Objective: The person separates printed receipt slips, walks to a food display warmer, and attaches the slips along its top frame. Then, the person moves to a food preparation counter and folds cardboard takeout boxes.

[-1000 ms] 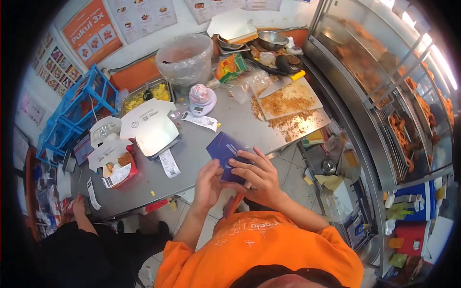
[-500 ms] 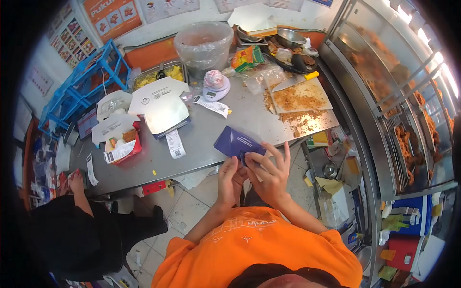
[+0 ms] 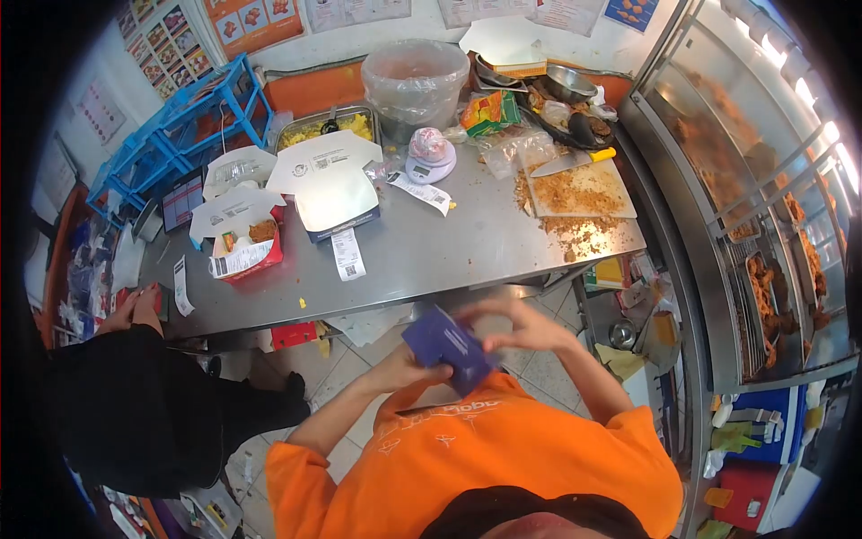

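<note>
A dark blue-purple folded carton [image 3: 449, 349] is held above the floor, between the table's front edge and the orange shirt. White print shows on one of its panels, and it is slightly blurred. My left hand [image 3: 411, 366] is closed on its lower left side, with the thumb on the near face. At the upper right edge of the carton is my right hand [image 3: 521, 325], smeared by motion. Its fingers are curved and apart from the thumb, and the thumb lies close to the carton's right side.
The steel table [image 3: 485, 251] bears an open white-lidded box [image 3: 337, 202], a red food box [image 3: 260, 256], a scale [image 3: 431, 166], and a knife [image 3: 570, 162] on a crumb-covered board [image 3: 584, 193]. A heated food cabinet [image 3: 718, 198] stands right. A person in black [image 3: 144, 422] works at left.
The carton has come down toward my body and turned. My left hand has shifted left and down its side; my right hand has moved away from the front panel to the right edge.
</note>
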`<state>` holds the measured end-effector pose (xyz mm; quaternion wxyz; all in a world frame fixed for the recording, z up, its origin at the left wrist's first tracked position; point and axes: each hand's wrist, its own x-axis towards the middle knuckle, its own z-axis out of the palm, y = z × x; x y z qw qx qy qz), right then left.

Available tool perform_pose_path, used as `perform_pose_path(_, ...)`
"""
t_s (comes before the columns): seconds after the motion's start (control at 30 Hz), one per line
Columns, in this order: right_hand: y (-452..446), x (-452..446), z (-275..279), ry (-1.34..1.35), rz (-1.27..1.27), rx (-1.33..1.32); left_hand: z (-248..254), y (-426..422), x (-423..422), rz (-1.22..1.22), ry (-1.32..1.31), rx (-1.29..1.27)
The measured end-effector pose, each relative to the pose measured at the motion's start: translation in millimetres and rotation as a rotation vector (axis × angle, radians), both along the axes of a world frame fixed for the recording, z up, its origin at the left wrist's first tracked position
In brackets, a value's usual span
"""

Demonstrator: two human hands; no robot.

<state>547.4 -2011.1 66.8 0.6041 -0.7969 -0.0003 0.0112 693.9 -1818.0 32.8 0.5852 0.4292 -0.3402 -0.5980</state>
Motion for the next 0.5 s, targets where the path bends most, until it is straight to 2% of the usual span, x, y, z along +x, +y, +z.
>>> perform_pose_path(0.03, 3.9, -1.2, -13.5, 0.052, 0.028, 0.118, 6.1, -0.3, 6.9, -0.105, -0.092, 0.041)
perform_pose_path(0.07, 3.0, 1.9, -16.0, 0.045, 0.026, 0.113, 10.1, -0.6, 13.2, -0.208, -0.185, 0.082)
perform_pose_path(0.1, 2.7, 4.2, -17.3, -0.070, -0.108, 0.096, 0.8, -4.5, 19.2, -0.281, -0.110, 0.197)
perform_pose_path(0.13, 2.3, 5.7, -18.0, -0.183, -0.241, 0.078, -0.1, -7.1, 19.9, -0.281, -0.113, 0.193)
perform_pose_path(0.2, -2.1, 2.8, -17.4, -0.142, -0.186, 0.127, 8.0, -19.9, 18.8, -0.327, -0.213, 0.033)
perform_pose_path(0.27, -12.8, -4.7, -15.8, -0.064, -0.078, 0.224, 2.4, -28.9, 17.9, -0.426, -0.228, 0.038)
perform_pose_path(0.33, -5.5, -31.4, -17.5, 0.069, -0.384, 0.166, -20.1, -31.5, 5.6, -0.485, 0.238, 0.082)
perform_pose_path(0.37, -7.6, -42.3, -12.2, 0.104, -0.338, 0.116, -32.6, -31.6, 8.7, -0.585, 0.235, 0.139)
perform_pose_path(0.4, -12.8, -52.1, -8.6, 0.140, -0.295, 0.069, -24.1, -38.0, 11.9, -0.601, 0.222, 0.131)
perform_pose_path(0.47, -23.0, -65.3, -3.9, 0.118, -0.239, 0.094, 4.2, -46.8, 16.4, -0.603, -0.076, -0.003)
perform_pose_path(0.5, -25.6, -71.7, -1.6, 0.106, -0.167, 0.127, 31.6, -51.0, 17.2, -0.564, -0.100, -0.059)
